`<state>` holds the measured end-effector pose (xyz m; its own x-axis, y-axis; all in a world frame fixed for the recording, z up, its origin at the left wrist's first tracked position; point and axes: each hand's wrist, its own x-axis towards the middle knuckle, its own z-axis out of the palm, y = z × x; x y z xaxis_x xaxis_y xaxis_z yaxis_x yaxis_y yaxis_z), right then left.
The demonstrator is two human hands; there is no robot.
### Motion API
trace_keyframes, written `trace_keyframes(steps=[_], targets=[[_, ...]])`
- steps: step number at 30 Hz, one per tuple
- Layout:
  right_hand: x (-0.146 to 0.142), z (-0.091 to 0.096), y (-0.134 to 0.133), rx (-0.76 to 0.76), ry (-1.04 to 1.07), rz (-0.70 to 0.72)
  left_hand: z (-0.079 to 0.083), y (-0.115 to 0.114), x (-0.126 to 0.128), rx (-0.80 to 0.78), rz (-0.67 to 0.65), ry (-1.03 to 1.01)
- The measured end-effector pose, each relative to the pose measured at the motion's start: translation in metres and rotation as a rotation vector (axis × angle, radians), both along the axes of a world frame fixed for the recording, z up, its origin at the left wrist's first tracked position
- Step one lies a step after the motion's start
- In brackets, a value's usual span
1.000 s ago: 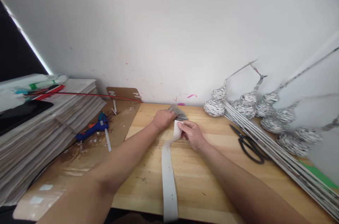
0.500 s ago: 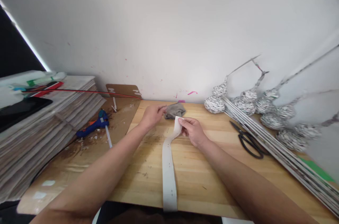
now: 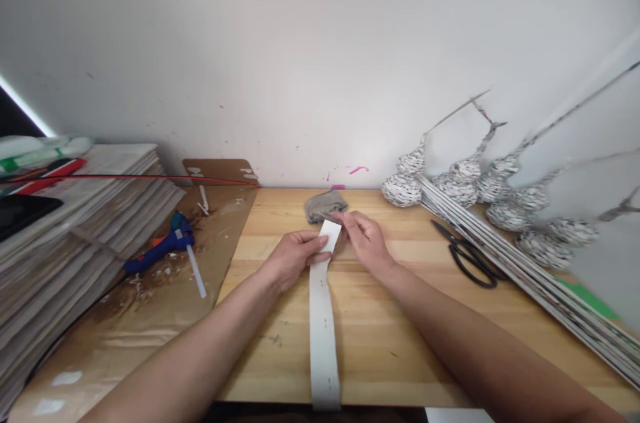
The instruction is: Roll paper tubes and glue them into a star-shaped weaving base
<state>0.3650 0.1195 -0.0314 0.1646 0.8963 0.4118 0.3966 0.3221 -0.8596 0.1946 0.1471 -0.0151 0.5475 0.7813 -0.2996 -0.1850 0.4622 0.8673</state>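
Observation:
A long white paper strip [image 3: 324, 336] with small printed marks runs from my hands down over the table's near edge. My left hand [image 3: 295, 255] pinches it near its far end, thumb on top and fingers beneath. At the strip's upper right corner, my right hand [image 3: 367, 240] is closed, thumb and forefinger pinching the edge; its other fingers are curled. A small dark sliver shows by those fingertips, too small to name. Just beyond the strip's end lies a crumpled grey cloth [image 3: 325, 204], touched by neither hand.
Left, a blue glue gun [image 3: 160, 250] lies on brown cardboard beside a tall paper stack [image 3: 90, 230]. A thin red-and-black rod [image 3: 150, 176] juts from the stack. Right are black scissors [image 3: 467, 260], a bundle of paper rods [image 3: 500, 256] and several woven paper gourds [image 3: 403, 190].
My left hand has come back from beside the grey cloth and taken hold of the paper strip. My right hand has shifted slightly to the strip's corner. The view has turned a little right.

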Motion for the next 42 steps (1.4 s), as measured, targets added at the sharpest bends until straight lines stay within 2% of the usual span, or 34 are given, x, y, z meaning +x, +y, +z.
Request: trace_keyframes(steps=[2,3,6,8,10,14,16,17,19,22,24,30,36,42], targets=[[0.004,0.0,0.004,0.097,-0.27,-0.105,0.001,0.001,-0.002,-0.034,0.02,0.013],[0.006,0.0,0.006,0.1,-0.411,-0.134,0.002,0.001,-0.003,-0.041,0.022,0.001],[0.01,-0.003,0.011,-0.021,-0.706,-0.143,0.007,-0.002,-0.003,-0.04,0.01,-0.057],[0.013,-0.006,0.015,-0.079,-0.742,-0.148,0.007,-0.004,-0.002,-0.025,0.023,-0.085],[0.017,-0.008,0.018,-0.098,-0.661,-0.196,0.007,-0.006,-0.001,-0.001,0.039,-0.093],[0.024,-0.01,0.021,-0.129,-0.37,-0.33,0.004,-0.005,0.0,0.064,0.059,-0.076],[0.023,-0.007,0.019,-0.094,-0.284,-0.335,0.003,-0.004,0.0,0.087,0.083,-0.058],[0.022,-0.004,0.016,-0.07,-0.255,-0.308,0.004,-0.003,-0.001,0.092,0.093,-0.045],[0.018,0.003,0.009,-0.068,-0.174,-0.16,0.005,-0.004,-0.001,0.102,0.102,-0.02],[0.011,0.015,-0.003,-0.224,0.044,0.163,0.008,-0.006,-0.002,0.138,0.082,0.012],[0.008,0.023,-0.009,-0.315,0.162,0.296,0.01,-0.008,-0.003,0.163,0.063,0.028],[-0.001,0.038,-0.018,-0.298,0.202,0.349,0.011,-0.011,-0.004,0.205,0.018,0.053],[-0.001,0.035,-0.018,-0.299,0.244,0.343,0.009,-0.011,-0.004,0.234,0.014,0.071],[0.001,0.033,-0.017,-0.325,0.282,0.418,0.011,-0.012,-0.005,0.247,0.005,0.06]])
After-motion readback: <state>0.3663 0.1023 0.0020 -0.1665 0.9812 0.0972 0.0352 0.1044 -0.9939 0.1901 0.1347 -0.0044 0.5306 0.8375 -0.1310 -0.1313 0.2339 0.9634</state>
